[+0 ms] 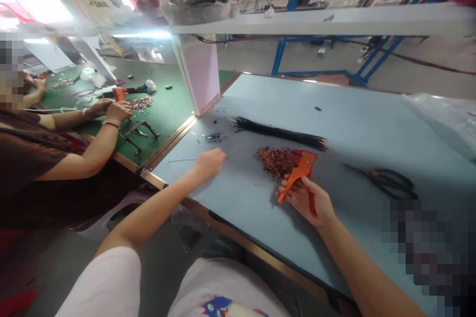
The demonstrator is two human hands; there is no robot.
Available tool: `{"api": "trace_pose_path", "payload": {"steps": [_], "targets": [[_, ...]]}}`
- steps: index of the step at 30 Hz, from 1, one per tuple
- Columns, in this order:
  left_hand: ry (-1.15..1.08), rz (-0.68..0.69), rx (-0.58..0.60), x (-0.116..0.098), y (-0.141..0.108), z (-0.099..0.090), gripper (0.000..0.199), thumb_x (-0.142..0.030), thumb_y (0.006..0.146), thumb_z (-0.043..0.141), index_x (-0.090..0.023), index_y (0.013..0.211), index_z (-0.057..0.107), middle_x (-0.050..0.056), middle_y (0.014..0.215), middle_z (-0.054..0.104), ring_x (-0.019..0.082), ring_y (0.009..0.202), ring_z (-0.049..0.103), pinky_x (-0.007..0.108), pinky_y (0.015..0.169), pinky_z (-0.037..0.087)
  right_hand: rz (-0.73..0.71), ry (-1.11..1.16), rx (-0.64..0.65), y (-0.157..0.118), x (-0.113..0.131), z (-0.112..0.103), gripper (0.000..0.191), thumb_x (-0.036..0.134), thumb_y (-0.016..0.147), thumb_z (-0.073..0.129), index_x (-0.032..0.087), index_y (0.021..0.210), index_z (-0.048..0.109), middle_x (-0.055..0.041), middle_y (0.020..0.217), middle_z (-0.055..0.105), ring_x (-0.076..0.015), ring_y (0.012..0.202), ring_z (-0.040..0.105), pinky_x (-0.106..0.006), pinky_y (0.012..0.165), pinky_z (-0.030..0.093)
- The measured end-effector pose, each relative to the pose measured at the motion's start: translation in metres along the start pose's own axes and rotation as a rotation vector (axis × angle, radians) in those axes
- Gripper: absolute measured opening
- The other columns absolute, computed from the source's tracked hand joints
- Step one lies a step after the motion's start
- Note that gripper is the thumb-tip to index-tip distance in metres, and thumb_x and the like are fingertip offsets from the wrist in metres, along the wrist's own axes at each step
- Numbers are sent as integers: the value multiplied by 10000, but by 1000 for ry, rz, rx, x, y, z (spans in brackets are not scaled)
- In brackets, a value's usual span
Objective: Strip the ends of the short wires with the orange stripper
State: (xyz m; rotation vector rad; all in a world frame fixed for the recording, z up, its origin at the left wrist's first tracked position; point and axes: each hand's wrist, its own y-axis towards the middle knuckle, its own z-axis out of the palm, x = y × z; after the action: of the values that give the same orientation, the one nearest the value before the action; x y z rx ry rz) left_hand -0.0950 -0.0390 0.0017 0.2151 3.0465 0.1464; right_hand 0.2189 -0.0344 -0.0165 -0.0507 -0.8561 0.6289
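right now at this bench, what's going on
The person's right hand holds an orange hand tool by a pile of small brown bits. The left hand holds a thin wire over the blue tabletop. A bundle of dark wires lies beyond the pile, and black scissors lie to the right. At the green table, a co-worker's hands hold another orange tool.

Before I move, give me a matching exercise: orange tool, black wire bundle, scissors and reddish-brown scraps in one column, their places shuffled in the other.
1. orange tool
2. black wire bundle
3. scissors
4. reddish-brown scraps

A. lying to the right of the right hand
B. held in the right hand
C. heaped by the tool's head
D. stretched out beyond the scraps

Pairs: 1-B, 2-D, 3-A, 4-C
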Motion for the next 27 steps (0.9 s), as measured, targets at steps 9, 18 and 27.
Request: {"api": "trace_pose_path", "payload": {"steps": [9,18,27], "targets": [[-118,-431,-165,84,36,16,259,-225,838,424,-151,936,651,126,973,649,244,962,581,332,841,421,4,28,14,1,-2,0,257,345,821,471,186,922,645,-79,845,643,-233,774,614,-458,767,516],[-352,-390,-153,84,60,13,286,-297,845,437,-154,993,636,49,910,698,152,798,629,226,720,465,7,2,55,3,1,-2,273,363,796,471,187,913,644,-88,828,652,-255,791,621,-480,770,503],[-264,-418,-122,85,55,7,218,-259,796,479,-152,872,653,78,860,687,192,816,609,272,727,438,18,28,80,4,0,-2,255,356,794,487,177,904,631,-88,815,653,-254,794,625,-474,771,496]]}}
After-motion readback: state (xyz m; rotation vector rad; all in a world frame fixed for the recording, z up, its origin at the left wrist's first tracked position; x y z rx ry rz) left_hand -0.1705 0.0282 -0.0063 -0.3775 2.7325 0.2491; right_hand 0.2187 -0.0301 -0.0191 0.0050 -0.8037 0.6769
